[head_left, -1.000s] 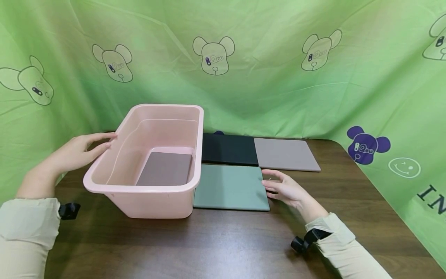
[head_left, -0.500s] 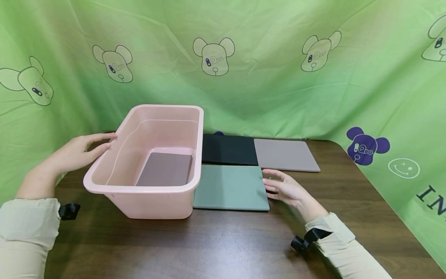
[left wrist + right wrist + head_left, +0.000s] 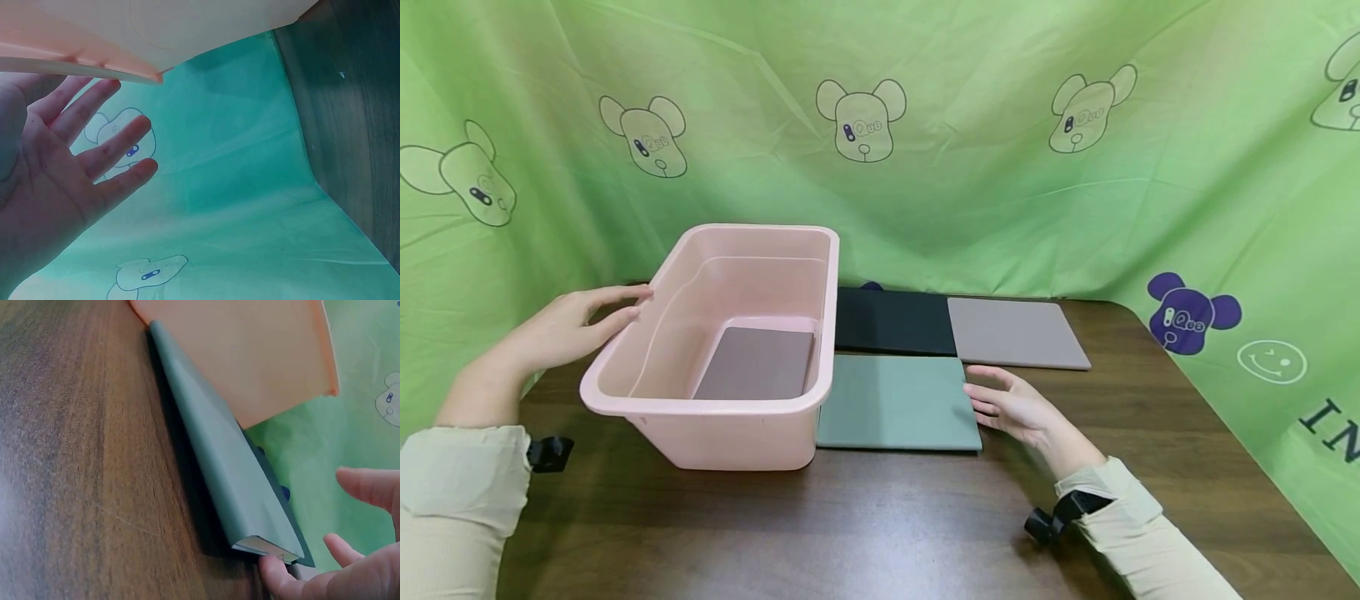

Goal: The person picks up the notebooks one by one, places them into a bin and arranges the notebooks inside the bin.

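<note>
A pink plastic bin (image 3: 730, 437) stands on the left side of the table, with a grey-brown notebook (image 3: 758, 363) lying flat on its floor. My left hand (image 3: 568, 327) is at the bin's left rim, thumb and forefinger against it, and the other fingers are spread below the rim in the left wrist view. Right of the bin lies a green notebook (image 3: 895, 403), its page ends facing my right hand (image 3: 1017, 408). That hand's fingertips are right at the notebook's right edge, fingers relaxed, thumb apart in the right wrist view.
Behind the green notebook lie a black notebook (image 3: 898, 321), partly hidden by the bin, and a light grey notebook (image 3: 1017, 333) to its right. A green printed cloth (image 3: 955, 200) hangs around the back and sides of the wooden table (image 3: 865, 525).
</note>
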Demonstrator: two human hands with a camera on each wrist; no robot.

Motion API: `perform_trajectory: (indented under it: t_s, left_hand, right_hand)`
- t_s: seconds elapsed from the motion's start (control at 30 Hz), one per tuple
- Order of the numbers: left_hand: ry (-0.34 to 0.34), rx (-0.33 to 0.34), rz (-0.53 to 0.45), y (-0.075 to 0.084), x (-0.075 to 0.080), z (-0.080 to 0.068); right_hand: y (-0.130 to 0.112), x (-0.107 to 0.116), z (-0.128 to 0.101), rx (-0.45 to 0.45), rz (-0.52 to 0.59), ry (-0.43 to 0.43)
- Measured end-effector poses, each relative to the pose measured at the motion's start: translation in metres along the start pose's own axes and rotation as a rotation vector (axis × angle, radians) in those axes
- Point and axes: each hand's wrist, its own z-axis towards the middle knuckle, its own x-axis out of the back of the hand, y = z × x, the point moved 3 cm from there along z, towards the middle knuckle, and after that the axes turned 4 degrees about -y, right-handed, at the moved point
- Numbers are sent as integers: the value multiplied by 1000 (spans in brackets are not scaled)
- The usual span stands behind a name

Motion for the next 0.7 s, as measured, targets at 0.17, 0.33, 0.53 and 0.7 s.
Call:
perform_trajectory:
  t_s: [0.17, 0.33, 0.53, 0.7]
  left_hand:
    - [10, -6, 1, 0, 0, 0]
    - [10, -7, 3, 0, 0, 0]
    - [16, -5, 0, -1, 0, -1]
    - [18, -14, 3, 0, 0, 0]
  right_hand:
    - [0, 2, 0, 2, -7, -6]
    - [1, 2, -1, -6, -62, -5]
    - [-2, 0, -3, -6, -129, -24]
    - [-1, 0, -2, 10, -106, -43]
